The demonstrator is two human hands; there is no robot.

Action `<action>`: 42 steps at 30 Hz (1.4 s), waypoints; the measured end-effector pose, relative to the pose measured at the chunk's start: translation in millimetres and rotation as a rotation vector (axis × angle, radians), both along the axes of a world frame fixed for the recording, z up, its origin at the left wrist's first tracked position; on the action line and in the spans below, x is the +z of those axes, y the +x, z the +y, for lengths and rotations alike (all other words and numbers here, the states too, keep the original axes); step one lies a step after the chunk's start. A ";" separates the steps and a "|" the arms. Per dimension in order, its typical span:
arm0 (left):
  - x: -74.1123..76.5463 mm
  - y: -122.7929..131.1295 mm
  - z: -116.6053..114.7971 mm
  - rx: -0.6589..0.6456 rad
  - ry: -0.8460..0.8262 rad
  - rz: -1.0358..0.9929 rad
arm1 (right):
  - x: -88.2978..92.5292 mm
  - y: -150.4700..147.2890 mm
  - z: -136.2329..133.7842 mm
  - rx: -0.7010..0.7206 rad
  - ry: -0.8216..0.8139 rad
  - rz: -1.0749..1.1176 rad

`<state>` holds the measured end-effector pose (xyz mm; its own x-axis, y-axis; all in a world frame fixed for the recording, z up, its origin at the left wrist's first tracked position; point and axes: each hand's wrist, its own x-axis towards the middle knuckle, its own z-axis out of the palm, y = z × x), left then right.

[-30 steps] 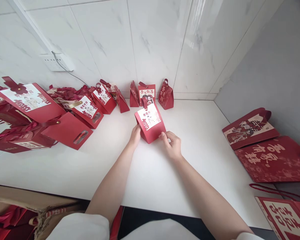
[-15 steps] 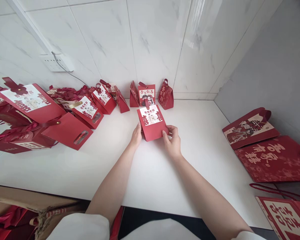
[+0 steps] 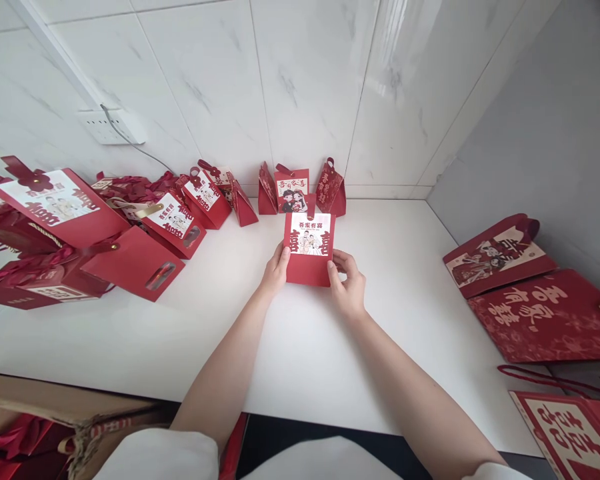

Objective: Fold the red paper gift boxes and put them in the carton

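Gripping a red gift box (image 3: 310,248), left hand (image 3: 276,270) and right hand (image 3: 349,285) flank it.

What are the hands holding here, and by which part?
Both hands hold one small red gift box: the left hand grips its lower left edge, the right hand its lower right corner.

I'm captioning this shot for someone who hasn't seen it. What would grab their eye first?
The red gift box with its white cartoon label, held between the left hand and right hand at the middle of the white counter. Next, the heap of red boxes on the left and the flat red bags on the right.
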<state>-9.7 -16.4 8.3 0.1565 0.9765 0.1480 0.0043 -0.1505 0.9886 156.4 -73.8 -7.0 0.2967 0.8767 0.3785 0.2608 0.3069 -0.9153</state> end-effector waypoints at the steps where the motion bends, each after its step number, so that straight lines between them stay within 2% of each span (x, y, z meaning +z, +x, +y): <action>1: -0.1 -0.5 0.2 0.012 -0.004 0.016 | -0.3 -0.1 0.2 -0.001 0.003 -0.009; 5: -2.2 -3.5 1.9 0.076 -0.004 0.085 | -2.4 0.0 0.5 0.014 0.039 -0.069; 8: -7.6 -6.9 7.2 0.158 0.049 0.093 | -2.1 1.0 -1.0 0.048 0.133 -0.189; 13: -18.5 -15.5 21.5 0.296 0.124 0.063 | 5.6 -2.9 -8.2 0.215 0.350 -0.424; 17: -22.7 -27.4 29.7 0.349 0.082 0.085 | 9.7 -14.4 -15.6 0.320 0.459 -0.590; 22: -21.4 -38.9 33.7 0.442 -0.029 0.084 | 4.7 -26.5 -20.1 0.530 0.447 -0.606; 24: -15.1 -41.1 32.4 0.401 -0.059 0.022 | 1.7 -27.4 -19.8 0.572 0.408 -0.622; 27: 3.6 -42.9 24.5 0.287 0.018 0.003 | -2.3 -25.6 -16.9 0.547 0.354 -0.673; 31: 34.8 -37.5 2.3 0.156 0.255 0.125 | -6.7 -21.3 -10.5 0.487 0.294 -0.684; 33: 45.8 -29.8 -10.2 0.131 0.360 0.197 | -8.5 -20.2 -8.1 0.471 0.272 -0.647; 35: 51.3 -21.5 -19.7 0.159 0.409 0.265 | -9.3 -20.1 -7.5 0.460 0.246 -0.585; 38: 51.3 -16.6 -24.1 0.245 0.367 0.261 | -6.8 -20.7 -9.8 0.401 0.222 -0.439; 42: 47.6 -28.9 -14.1 0.299 0.284 0.071 | 0.6 -15.4 -11.4 0.090 0.197 -0.129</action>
